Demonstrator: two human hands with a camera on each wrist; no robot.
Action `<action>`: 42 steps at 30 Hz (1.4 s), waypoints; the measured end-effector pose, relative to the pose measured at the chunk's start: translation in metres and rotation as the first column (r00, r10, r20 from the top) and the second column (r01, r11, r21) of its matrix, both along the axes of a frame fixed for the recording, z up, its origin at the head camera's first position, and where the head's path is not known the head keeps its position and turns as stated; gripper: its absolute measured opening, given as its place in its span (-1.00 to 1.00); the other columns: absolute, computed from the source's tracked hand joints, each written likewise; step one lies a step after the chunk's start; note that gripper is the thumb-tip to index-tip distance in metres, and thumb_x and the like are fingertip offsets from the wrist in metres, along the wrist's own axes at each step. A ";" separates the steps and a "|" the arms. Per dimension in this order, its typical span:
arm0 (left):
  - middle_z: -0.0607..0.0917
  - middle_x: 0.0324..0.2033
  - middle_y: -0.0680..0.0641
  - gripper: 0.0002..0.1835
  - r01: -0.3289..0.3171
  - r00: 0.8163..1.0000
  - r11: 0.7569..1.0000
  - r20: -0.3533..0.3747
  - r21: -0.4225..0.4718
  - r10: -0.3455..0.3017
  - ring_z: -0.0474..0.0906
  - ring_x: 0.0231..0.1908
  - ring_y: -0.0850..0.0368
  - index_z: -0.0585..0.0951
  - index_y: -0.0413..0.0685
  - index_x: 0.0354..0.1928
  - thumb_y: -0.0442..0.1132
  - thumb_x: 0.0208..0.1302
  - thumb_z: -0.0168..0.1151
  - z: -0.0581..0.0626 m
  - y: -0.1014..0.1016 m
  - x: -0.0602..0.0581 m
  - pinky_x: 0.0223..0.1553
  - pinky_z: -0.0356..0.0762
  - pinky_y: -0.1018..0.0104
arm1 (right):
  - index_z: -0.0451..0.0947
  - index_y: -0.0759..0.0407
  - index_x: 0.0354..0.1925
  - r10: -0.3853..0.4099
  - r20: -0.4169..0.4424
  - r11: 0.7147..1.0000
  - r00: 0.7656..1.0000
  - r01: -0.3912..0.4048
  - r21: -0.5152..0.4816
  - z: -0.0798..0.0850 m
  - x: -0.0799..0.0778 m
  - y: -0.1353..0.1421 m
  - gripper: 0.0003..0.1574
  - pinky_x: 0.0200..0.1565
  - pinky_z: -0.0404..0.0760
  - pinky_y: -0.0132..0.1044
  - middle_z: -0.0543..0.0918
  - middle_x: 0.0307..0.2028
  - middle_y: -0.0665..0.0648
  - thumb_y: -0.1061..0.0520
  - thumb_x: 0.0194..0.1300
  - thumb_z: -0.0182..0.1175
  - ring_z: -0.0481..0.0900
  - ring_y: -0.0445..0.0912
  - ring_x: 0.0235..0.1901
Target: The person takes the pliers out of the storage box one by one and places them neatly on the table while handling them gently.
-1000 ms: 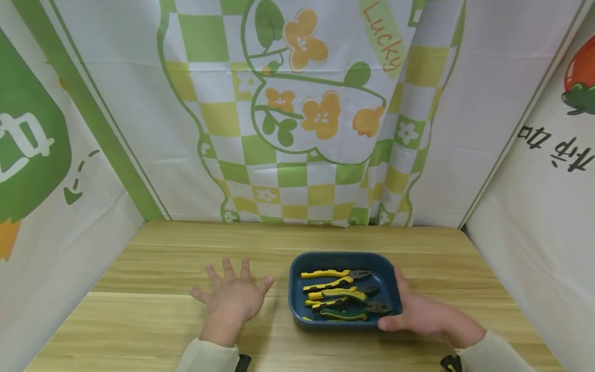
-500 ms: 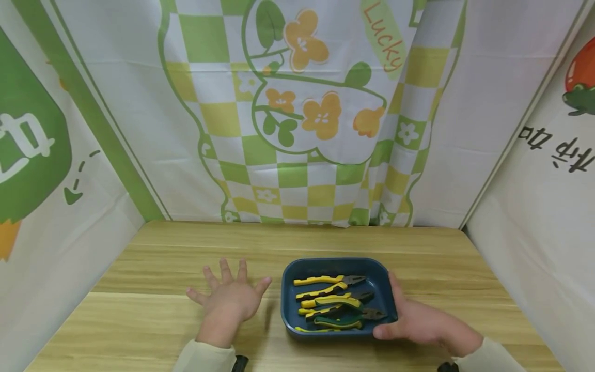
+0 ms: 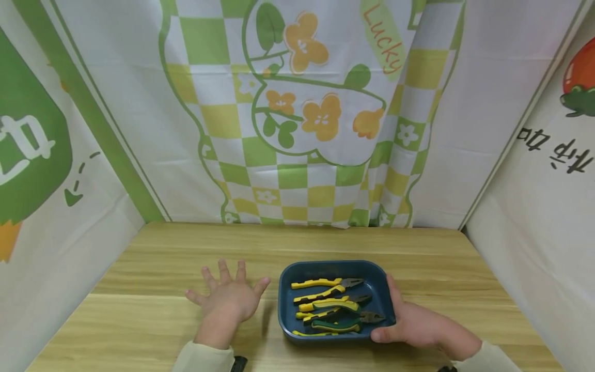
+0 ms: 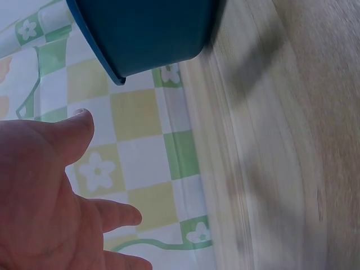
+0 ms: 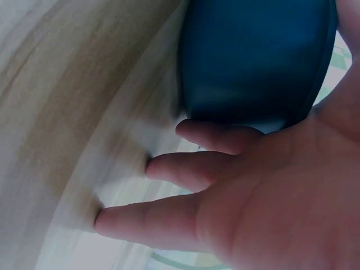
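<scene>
My right hand (image 3: 416, 325) holds the right end of a dark blue tray (image 3: 334, 266), thumb at the near corner and a finger along the far side. In the right wrist view, the tray's end wall (image 5: 253, 62) sits between thumb and forefinger, and the other fingers spread out below it. Several pliers lie inside the tray: some have yellow and black handles (image 3: 316, 283), and one has green handles (image 3: 337, 326). To the left of the tray, my left hand (image 3: 228, 305) is apart from it with fingers spread, holding nothing.
The wooden table (image 3: 153, 279) lies beneath both hands. Behind it hangs a green-and-yellow checked cloth (image 3: 307, 181). White printed cloth walls stand at left (image 3: 116, 217) and right (image 3: 520, 227).
The tray with the pliers has shifted left and nearer to me, with my right hand on it. My left hand has moved only slightly, its fingers still spread.
</scene>
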State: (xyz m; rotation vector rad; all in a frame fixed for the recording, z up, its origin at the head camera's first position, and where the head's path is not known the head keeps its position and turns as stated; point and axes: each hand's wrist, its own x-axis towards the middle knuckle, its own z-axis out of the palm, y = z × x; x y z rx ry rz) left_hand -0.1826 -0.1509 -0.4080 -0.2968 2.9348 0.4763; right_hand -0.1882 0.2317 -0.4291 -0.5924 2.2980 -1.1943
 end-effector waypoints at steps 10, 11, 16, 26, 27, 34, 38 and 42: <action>-0.27 0.48 -0.43 0.16 -0.007 1.000 1.000 0.012 0.002 0.007 -0.61 0.35 -0.57 0.03 -0.05 0.58 0.66 0.17 -0.54 -0.001 -0.008 0.001 -0.07 -0.76 -0.65 | -0.63 0.35 0.49 -0.003 -0.010 0.991 1.000 0.004 0.133 0.005 -0.007 0.016 0.63 0.09 0.45 0.13 0.64 -0.03 0.40 -0.06 0.16 0.49 0.60 0.05 -0.16; -0.28 0.48 -0.43 0.16 -0.007 1.000 1.000 0.012 0.003 0.007 -0.61 0.35 -0.57 0.02 -0.05 0.58 0.66 0.17 -0.54 -0.001 -0.009 0.001 -0.08 -0.76 -0.65 | -0.64 0.34 0.49 0.000 -0.009 0.993 1.000 0.001 0.121 0.005 -0.008 0.017 0.63 0.11 0.43 0.16 0.58 0.05 0.48 -0.04 0.16 0.50 0.59 0.06 -0.14; -0.28 0.47 -0.45 0.18 0.000 1.000 1.000 0.002 0.006 0.000 -0.62 0.34 -0.58 0.03 -0.07 0.58 0.67 0.16 -0.54 0.001 -0.011 0.002 -0.08 -0.74 -0.67 | -0.65 0.31 0.50 0.009 0.018 0.991 1.000 -0.012 0.132 0.005 -0.009 0.017 0.62 0.16 0.38 0.19 0.31 0.24 0.67 -0.05 0.18 0.49 0.57 0.07 -0.05; -0.27 0.47 -0.45 0.17 0.006 1.000 1.000 -0.005 -0.005 -0.006 -0.59 0.34 -0.60 0.02 -0.07 0.58 0.66 0.17 -0.54 0.009 -0.014 0.004 -0.08 -0.68 -0.70 | -0.71 0.22 0.50 0.009 0.059 0.983 0.998 -0.020 0.184 0.011 -0.009 0.016 0.62 0.03 0.49 0.08 0.66 -0.06 0.40 -0.12 0.21 0.44 0.65 0.02 -0.28; -0.27 0.47 -0.45 0.16 0.006 1.000 1.000 -0.007 -0.005 -0.006 -0.59 0.35 -0.59 0.03 -0.07 0.57 0.66 0.18 -0.53 0.010 -0.015 0.004 -0.07 -0.67 -0.70 | -0.71 0.20 0.50 0.007 0.067 0.983 0.998 -0.019 0.184 0.011 -0.009 0.015 0.62 0.01 0.50 0.06 0.69 -0.11 0.33 -0.13 0.21 0.44 0.65 0.01 -0.31; -0.26 0.47 -0.46 0.18 0.038 0.999 0.999 -0.014 -0.028 -0.038 -0.56 0.35 -0.60 0.03 -0.06 0.58 0.67 0.15 -0.57 0.017 -0.013 0.003 -0.10 -0.60 -0.74 | -0.70 0.19 0.50 -0.007 0.072 0.982 0.997 -0.006 0.187 0.010 -0.011 0.014 0.63 0.07 0.47 0.10 0.63 0.01 0.36 -0.14 0.19 0.45 0.65 -0.01 -0.27; -0.23 0.47 -0.45 0.16 0.067 0.998 0.997 -0.020 -0.039 -0.068 -0.51 0.35 -0.62 0.01 -0.03 0.58 0.67 0.16 -0.58 0.018 -0.011 0.000 -0.07 -0.50 -0.77 | -0.71 0.19 0.50 0.001 0.072 0.983 0.997 -0.014 0.185 0.009 -0.011 0.015 0.64 0.05 0.49 0.09 0.61 0.03 0.40 -0.16 0.19 0.45 0.65 -0.01 -0.26; -0.15 0.49 -0.43 0.16 0.114 0.992 0.993 -0.056 -0.028 -0.116 -0.26 0.34 -0.69 0.00 -0.07 0.58 0.66 0.19 -0.47 0.022 -0.011 -0.005 0.01 -0.27 -0.75 | -0.73 0.17 0.49 0.018 0.074 0.984 0.997 -0.031 0.176 0.009 -0.010 0.016 0.62 -0.08 0.54 -0.03 0.72 -0.25 0.20 -0.18 0.22 0.42 0.66 0.01 -0.39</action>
